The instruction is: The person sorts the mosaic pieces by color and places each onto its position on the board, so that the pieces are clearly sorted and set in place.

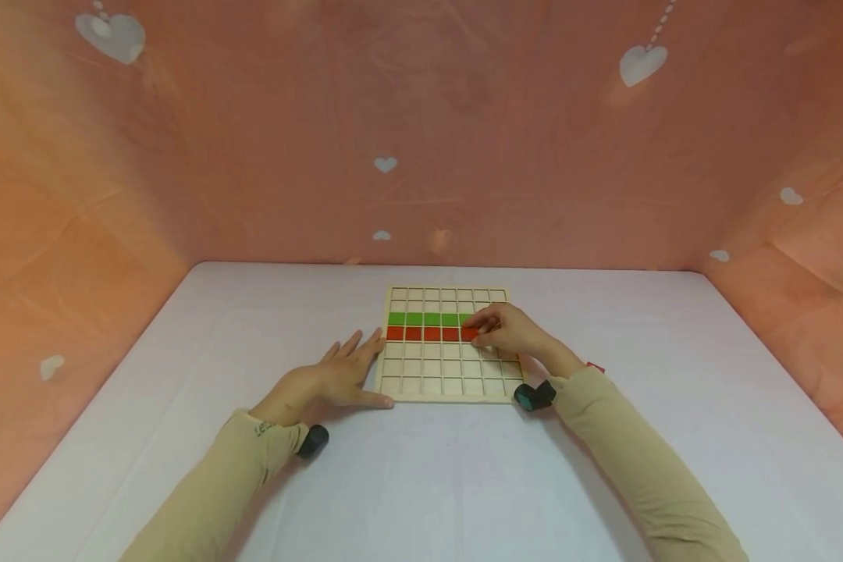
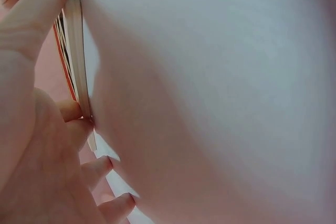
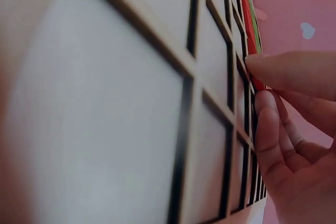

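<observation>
A pale wooden grid board (image 1: pixel 441 388) lies on the table, its square cells framed by thin raised strips. A row of green tiles (image 1: pixel 414 319) runs across it, with a row of red tiles (image 1: pixel 432 334) just below. My left hand (image 1: pixel 340 378) rests flat with spread fingers against the board's left edge, thumb at the lower left corner. Over the right side, my right hand (image 1: pixel 509 329) pinches a red tile (image 3: pixel 258 83) between thumb and fingers at the right end of the red row. This hand hides the cells beneath it.
Another red piece (image 1: pixel 595 367) shows on the white table (image 1: pixel 407 484) behind my right wrist, mostly hidden by the sleeve. Dark wrist cameras (image 1: pixel 534 396) sit near the board's lower right corner and below my left hand. A pink cloth wall (image 1: pixel 449 117) with hearts surrounds the table.
</observation>
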Available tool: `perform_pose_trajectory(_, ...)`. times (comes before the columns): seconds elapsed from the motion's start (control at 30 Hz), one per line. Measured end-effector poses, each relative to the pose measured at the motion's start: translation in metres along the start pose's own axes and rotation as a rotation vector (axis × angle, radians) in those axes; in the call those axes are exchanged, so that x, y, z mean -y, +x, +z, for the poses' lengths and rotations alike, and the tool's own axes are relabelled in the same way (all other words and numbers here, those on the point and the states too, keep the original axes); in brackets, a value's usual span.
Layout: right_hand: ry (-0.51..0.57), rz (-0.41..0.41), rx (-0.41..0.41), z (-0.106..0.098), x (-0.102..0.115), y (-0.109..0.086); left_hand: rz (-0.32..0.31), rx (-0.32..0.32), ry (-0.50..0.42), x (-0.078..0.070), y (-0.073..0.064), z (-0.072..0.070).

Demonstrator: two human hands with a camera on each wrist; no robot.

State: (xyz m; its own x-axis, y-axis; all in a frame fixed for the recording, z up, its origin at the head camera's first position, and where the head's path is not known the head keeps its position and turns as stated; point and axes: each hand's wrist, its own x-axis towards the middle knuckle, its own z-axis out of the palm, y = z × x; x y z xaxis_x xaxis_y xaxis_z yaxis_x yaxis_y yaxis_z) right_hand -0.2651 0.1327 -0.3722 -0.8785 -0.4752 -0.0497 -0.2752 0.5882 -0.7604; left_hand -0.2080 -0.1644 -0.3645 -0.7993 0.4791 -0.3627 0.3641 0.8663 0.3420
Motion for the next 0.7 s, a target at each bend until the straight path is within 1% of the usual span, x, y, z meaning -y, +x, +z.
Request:
perform_pose_trajectory(0.2, -0.005, -0.019, -0.002, 0.000, 0.000, 0.000, -0.003, 0.004, 0.001, 0.000, 0.001, -0.001)
perform_pose_trajectory(0.37, 0.003, 0.000, 0.000, -0.001, 0.000, -0.002, 0.004, 0.001, 0.007, 0.000, 0.001, -0.001)
perform_pose_trajectory(0.47, 0.040, 0.010, 0.001, -0.001, -0.002, -0.004, 0.006, 0.001, 0.010, -0.001, 0.001, -0.001)
perform_pose_trajectory(0.6, 0.091, 0.000, -0.017, -0.003, -0.006, -0.008, 0.008, 0.002, 0.004, -0.001, 0.000, -0.002)
perform_pose_trajectory(0.7, 0.104, -0.005, -0.032, -0.006, -0.009, -0.014, 0.008, 0.001, 0.001, -0.001, 0.000, -0.002)
